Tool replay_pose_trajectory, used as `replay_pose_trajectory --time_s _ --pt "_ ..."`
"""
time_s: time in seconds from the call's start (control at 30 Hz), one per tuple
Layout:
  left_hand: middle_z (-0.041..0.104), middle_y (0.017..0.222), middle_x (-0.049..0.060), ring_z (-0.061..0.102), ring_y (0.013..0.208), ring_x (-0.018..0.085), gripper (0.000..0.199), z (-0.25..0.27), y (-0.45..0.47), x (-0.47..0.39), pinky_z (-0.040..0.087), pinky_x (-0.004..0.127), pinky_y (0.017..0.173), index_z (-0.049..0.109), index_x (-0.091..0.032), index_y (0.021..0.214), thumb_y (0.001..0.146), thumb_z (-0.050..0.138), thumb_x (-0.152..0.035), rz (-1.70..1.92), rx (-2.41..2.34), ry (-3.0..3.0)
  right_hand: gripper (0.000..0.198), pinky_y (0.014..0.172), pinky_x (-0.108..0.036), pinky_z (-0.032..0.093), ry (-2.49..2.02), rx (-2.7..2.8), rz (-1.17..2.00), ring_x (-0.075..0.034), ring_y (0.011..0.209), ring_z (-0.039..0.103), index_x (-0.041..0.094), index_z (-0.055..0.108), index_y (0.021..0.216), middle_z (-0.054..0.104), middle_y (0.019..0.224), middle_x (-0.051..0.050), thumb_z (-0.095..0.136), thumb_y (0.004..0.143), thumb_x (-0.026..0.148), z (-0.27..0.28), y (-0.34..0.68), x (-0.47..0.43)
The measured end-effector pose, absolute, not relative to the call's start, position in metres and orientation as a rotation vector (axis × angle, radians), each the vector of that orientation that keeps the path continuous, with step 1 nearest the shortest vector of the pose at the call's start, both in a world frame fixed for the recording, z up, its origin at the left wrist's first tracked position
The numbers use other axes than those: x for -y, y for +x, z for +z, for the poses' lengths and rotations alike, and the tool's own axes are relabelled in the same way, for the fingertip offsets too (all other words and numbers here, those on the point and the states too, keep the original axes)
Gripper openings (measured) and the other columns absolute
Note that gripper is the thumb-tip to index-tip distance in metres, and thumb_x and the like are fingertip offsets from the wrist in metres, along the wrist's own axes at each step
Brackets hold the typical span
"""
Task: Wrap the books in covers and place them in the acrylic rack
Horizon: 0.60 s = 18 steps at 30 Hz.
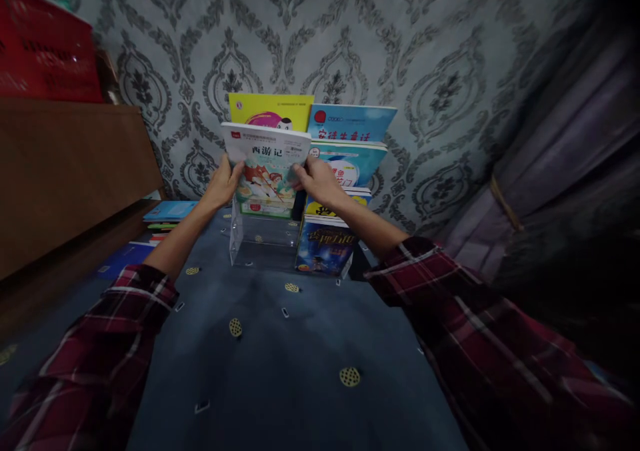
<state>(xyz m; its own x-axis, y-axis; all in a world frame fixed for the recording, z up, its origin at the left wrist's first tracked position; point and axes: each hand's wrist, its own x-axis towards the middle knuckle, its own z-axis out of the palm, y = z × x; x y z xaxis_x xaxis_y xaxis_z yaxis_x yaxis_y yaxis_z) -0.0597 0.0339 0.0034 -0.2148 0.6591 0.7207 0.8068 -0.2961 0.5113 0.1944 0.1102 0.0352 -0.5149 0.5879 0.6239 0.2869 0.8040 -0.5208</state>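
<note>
Between my two hands is a white-topped picture-cover book [267, 167] with large dark Chinese characters. My left hand [223, 183] is closed on its left edge, and my right hand [317, 181] grips the right edge, thumbs on the front cover. The book stands nearly upright at the left half of a clear tiered rack [265, 234]. Behind it rises a yellow book [270, 107]. In the rack's right half stand a blue book [350, 119], a teal book [365, 161], a yellow-and-blue book [363, 201] partly behind my right forearm, and a dark blue book [325, 247] in front.
The rack stands on a dark blue patterned cloth [290, 357] against a patterned wall [330, 44]. Stacked books [170, 211] and a blue book [125, 257] lie at left, beside a wooden cabinet [75, 171] bearing a red box [47, 51]. A tied curtain [480, 217] hangs at right.
</note>
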Motion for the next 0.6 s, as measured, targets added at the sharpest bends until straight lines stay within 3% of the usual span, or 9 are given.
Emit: replay_pose_trajectory --time_s 0.07,0.37,0.47,0.6 --pt "0.066 0.120 0.018 0.061 0.123 0.033 0.055 0.003 -0.061 -0.036 0.043 0.048 0.108 0.051 -0.018 0.121 0.101 0.033 -0.066 -1.469 1.802 -1.838 0.009 0.086 -0.048 0.058 -0.616 2.071 0.370 -0.027 0.087 0.070 0.022 0.055 0.105 0.066 0.087 -0.006 0.051 0.097 0.024 0.036 0.192 -0.112" --pt "0.068 0.104 0.014 0.065 0.111 0.029 0.032 -0.002 -0.070 -0.043 0.046 0.042 0.103 0.054 -0.017 0.101 0.105 0.034 -0.041 -1.266 1.931 -1.765 0.041 0.103 -0.060 0.053 -0.470 1.963 0.119 -0.033 0.118 0.061 0.020 0.049 0.136 0.060 0.123 -0.015 0.046 0.096 0.020 0.031 0.184 -0.115" --pt "0.069 0.100 0.012 0.066 0.107 0.028 0.026 -0.006 -0.068 -0.041 0.049 0.039 0.099 0.055 -0.017 0.102 0.104 0.036 -0.036 -1.232 1.937 -1.772 0.055 0.104 -0.061 0.053 -0.444 1.938 0.084 -0.034 0.122 0.058 0.021 0.041 0.149 0.053 0.131 -0.016 0.042 0.095 0.017 0.028 0.182 -0.113" --pt "0.070 0.104 0.016 0.069 0.107 0.033 0.023 -0.011 -0.059 -0.036 0.051 0.044 0.096 0.051 -0.015 0.116 0.100 0.043 -0.030 -1.193 2.054 -1.683 0.064 0.100 -0.058 0.055 -0.441 1.947 0.062 -0.033 0.114 0.060 0.022 0.035 0.157 0.050 0.126 -0.016 0.040 0.094 0.013 0.022 0.181 -0.110"
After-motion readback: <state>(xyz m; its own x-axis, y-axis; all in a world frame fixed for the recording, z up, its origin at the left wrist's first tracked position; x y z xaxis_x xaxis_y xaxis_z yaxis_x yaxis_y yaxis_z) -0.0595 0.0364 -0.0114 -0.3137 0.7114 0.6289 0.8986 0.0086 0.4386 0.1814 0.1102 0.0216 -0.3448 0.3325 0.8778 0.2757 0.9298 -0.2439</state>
